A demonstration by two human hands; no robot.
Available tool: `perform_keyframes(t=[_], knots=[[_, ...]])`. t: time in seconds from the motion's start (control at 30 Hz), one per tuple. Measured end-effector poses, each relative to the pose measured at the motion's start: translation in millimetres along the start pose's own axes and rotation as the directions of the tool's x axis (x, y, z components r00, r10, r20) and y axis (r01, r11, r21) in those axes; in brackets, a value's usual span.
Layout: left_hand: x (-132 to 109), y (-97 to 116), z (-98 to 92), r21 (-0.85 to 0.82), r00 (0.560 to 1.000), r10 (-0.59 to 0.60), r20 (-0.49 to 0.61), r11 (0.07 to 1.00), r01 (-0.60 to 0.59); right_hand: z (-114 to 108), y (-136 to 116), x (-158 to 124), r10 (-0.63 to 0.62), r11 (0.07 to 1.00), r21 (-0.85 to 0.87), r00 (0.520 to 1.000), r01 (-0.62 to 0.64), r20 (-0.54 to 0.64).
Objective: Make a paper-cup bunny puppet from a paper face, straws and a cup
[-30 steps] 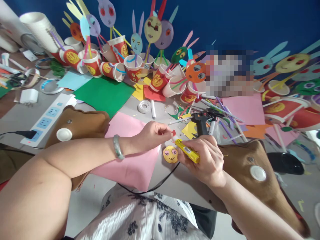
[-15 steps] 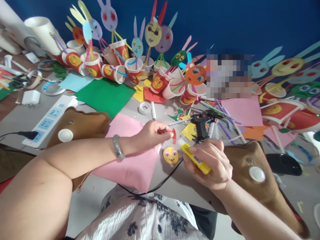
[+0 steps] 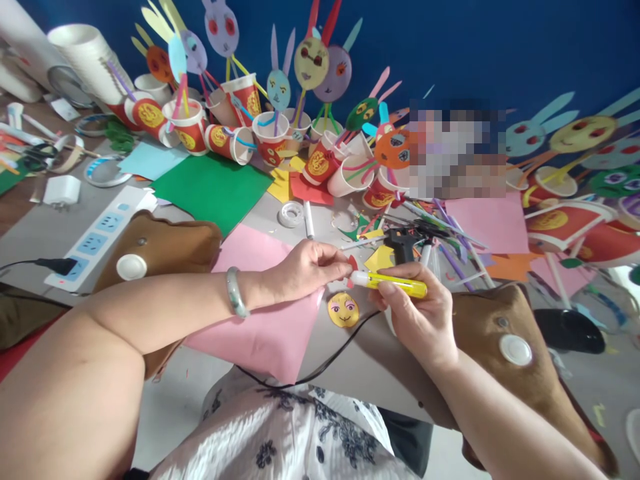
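My left hand (image 3: 325, 265) pinches a small red paper piece (image 3: 353, 263) between thumb and fingertips, over the table. In my right hand (image 3: 417, 313) is a yellow glue stick (image 3: 397, 284), lying nearly level with its white tip pointing left. That tip is at the red piece; whether it touches cannot be made out. Just below them a round yellow paper face (image 3: 343, 309) with drawn eyes and mouth lies on the table. Beneath my left wrist spreads a sheet of pink paper (image 3: 260, 320).
Paper cups (image 3: 184, 123) with rabbit-faced figures stand along the blue wall. A black glue gun (image 3: 401, 243) lies among straws and scraps. Brown cushions (image 3: 493, 340) flank my arms. Left are a power strip (image 3: 103, 233) and green paper (image 3: 213, 190); a black cable (image 3: 345, 343) crosses in front.
My right hand has turned the glue stick from a downward slant to nearly level and brought its tip left to the red piece. My left hand has shifted slightly right.
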State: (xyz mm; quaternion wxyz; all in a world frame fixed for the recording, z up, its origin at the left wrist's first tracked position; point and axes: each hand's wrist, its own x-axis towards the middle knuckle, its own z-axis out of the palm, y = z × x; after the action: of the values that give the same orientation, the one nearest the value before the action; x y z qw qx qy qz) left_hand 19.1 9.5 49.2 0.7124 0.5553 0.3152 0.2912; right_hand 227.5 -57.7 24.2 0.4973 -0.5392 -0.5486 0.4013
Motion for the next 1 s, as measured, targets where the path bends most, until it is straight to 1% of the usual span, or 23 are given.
perform_keyframes(t=[0.07, 0.1, 0.2, 0.27, 0.3, 0.37, 0.47, 0.53, 0.57, 0.63, 0.67, 0.7, 0.73, 0.77, 0.83, 0.87, 0.93, 1.0], knots=[[0, -1, -0.2, 0.021, 1.0, -0.015, -0.011, 1.0, 0.015, 2, -5, -1, -0.126, 0.978, -0.17, 0.992, 0.122, -0.012], [-1, -2, -0.3, 0.036, 1.0, -0.022, -0.017, 0.999, 0.023, 3, -7, -1, -0.199, 0.948, -0.256, 0.98, 0.188, -0.018], [-2, -2, -0.5, 0.08, 0.999, -0.038, -0.024, 0.996, 0.04, 7, -11, -3, -0.412, 0.813, -0.449, 0.911, 0.371, 0.006], [-2, -2, -1.0, 0.096, 0.999, -0.041, -0.019, 0.994, 0.042, 9, -12, -4, -0.513, 0.725, -0.508, 0.857, 0.466, 0.054], [-2, -2, -1.4, 0.103, 0.999, -0.039, -0.018, 0.994, 0.04, 9, -13, -4, -0.539, 0.692, -0.526, 0.839, 0.494, 0.079], [-2, -2, -2.5, 0.12, 0.999, -0.027, -0.025, 0.992, 0.029, 9, -13, -4, -0.561, 0.652, -0.556, 0.821, 0.516, 0.103], [0, -3, -4.0, 0.141, 0.999, 0.006, -0.042, 0.99, 0.0, 7, -11, -4, -0.572, 0.641, -0.573, 0.815, 0.51, 0.086], [1, -4, -4.7, 0.142, 0.999, 0.016, -0.044, 0.99, -0.01, 5, -7, -4, -0.556, 0.684, -0.551, 0.83, 0.477, 0.028], [2, -5, -5.1, 0.142, 0.999, 0.01, -0.047, 0.99, -0.003, 3, -5, -4, -0.527, 0.727, -0.527, 0.849, 0.441, -0.016], [3, -7, -5.9, 0.147, 0.998, -0.021, -0.059, 0.989, 0.03, 1, 0, -2, -0.429, 0.837, -0.413, 0.899, 0.359, -0.09], [4, -8, -6.4, 0.154, 0.997, -0.041, -0.066, 0.987, 0.051, -1, 2, -1, -0.36, 0.895, -0.317, 0.928, 0.314, -0.099], [6, -10, -7.0, 0.169, 0.996, -0.055, -0.071, 0.983, 0.067, -2, 3, 1, -0.283, 0.943, -0.203, 0.956, 0.263, -0.078], [7, -12, -7.6, 0.194, 0.996, -0.06, -0.072, 0.978, 0.073, -3, 4, 4, -0.209, 0.975, -0.085, 0.977, 0.206, -0.031], [8, -14, -8.2, 0.234, 0.996, -0.05, -0.069, 0.97, 0.065, -3, 5, 8, -0.142, 0.99, 0.025, 0.989, 0.141, 0.029], [11, -20, -9.0, 0.369, 0.999, 0.024, -0.042, 0.929, -0.006, -5, 5, 15, -0.05, 0.983, 0.181, 0.988, 0.023, 0.149], [13, -23, -9.3, 0.457, 0.997, 0.077, -0.016, 0.888, -0.061, -5, 6, 18, -0.029, 0.973, 0.23, 0.98, -0.017, 0.195], [15, -29, -9.1, 0.629, 0.985, 0.164, 0.051, 0.761, -0.159, -6, 6, 23, -0.013, 0.953, 0.294, 0.966, -0.065, 0.257], [17, -34, -8.4, 0.746, 0.981, 0.174, 0.084, 0.642, -0.178, -7, 6, 26, 0.004, 0.943, 0.319, 0.957, -0.1, 0.29]])
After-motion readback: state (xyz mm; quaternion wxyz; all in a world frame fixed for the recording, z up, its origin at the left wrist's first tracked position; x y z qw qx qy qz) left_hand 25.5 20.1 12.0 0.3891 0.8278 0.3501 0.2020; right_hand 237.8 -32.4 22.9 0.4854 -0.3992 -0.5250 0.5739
